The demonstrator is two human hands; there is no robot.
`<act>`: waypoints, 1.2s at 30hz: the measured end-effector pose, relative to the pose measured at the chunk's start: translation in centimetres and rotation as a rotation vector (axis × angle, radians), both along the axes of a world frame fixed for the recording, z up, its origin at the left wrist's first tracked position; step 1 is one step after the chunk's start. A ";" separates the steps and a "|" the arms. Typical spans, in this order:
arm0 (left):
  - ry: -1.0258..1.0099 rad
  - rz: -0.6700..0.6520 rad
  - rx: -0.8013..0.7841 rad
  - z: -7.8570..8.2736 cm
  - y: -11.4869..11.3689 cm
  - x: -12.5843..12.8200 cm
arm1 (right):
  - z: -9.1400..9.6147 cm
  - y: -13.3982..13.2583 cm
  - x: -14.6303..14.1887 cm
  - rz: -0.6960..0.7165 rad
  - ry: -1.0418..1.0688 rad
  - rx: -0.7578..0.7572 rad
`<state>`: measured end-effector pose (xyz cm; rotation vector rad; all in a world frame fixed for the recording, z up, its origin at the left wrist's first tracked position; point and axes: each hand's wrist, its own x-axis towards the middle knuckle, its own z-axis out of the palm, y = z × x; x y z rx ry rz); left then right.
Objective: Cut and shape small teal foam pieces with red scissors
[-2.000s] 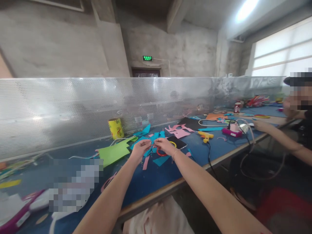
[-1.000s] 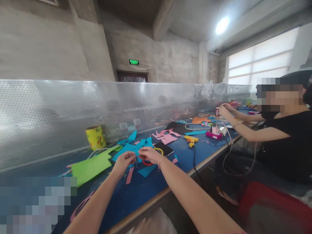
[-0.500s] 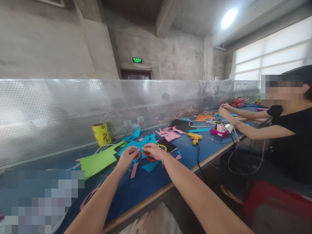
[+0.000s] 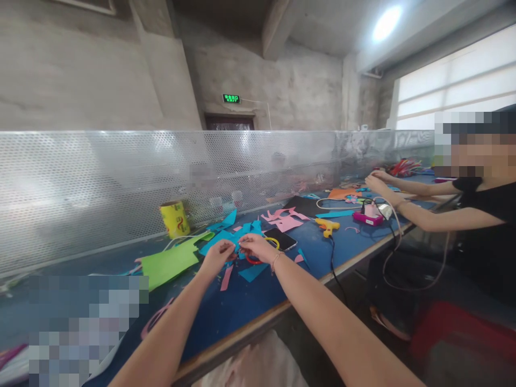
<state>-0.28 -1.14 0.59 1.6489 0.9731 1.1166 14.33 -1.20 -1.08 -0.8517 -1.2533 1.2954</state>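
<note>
My left hand [image 4: 217,253] and my right hand [image 4: 255,246] meet over the blue table [image 4: 258,301], fingers pinched together on a small blue scrap [image 4: 238,251] between them. Red-handled scissors [image 4: 252,260] lie just under my right hand, beside a yellow ring [image 4: 274,242]. Blue paper cut-offs [image 4: 220,238] lie right behind my hands, a pink strip [image 4: 226,278] and a blue piece [image 4: 252,272] in front. A dark phone [image 4: 282,239] rests to the right.
A green sheet [image 4: 169,262] lies to the left, a yellow tape roll [image 4: 174,219] by the perforated metal screen [image 4: 121,183]. A yellow glue gun [image 4: 328,227] with its cord and pink cut-outs [image 4: 284,219] sit further right. Another person's hands [image 4: 377,183] work at the far right.
The view swung right and back a little. Both hands stayed pinched together over the same spot, shifting only slightly; the other person's hands came into view.
</note>
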 end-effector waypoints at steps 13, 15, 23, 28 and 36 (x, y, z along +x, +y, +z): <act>-0.031 -0.021 -0.066 -0.3 -0.1 0.0 | 0.0 -0.1 -0.1 -0.023 -0.067 0.020; -0.059 -0.045 -0.103 -0.3 -0.2 0.0 | 0.0 -0.1 -0.1 -0.028 -0.076 0.031; -0.137 -0.093 -0.154 -0.3 -0.3 0.1 | -0.1 0.0 -0.2 -0.047 -0.124 0.066; -0.149 -0.080 -0.137 -0.3 -0.2 0.0 | -0.1 0.1 -0.1 -0.068 -0.146 0.077; -0.152 -0.048 -0.109 -0.2 -0.5 0.3 | -0.5 0.4 -0.1 -0.091 -0.167 0.121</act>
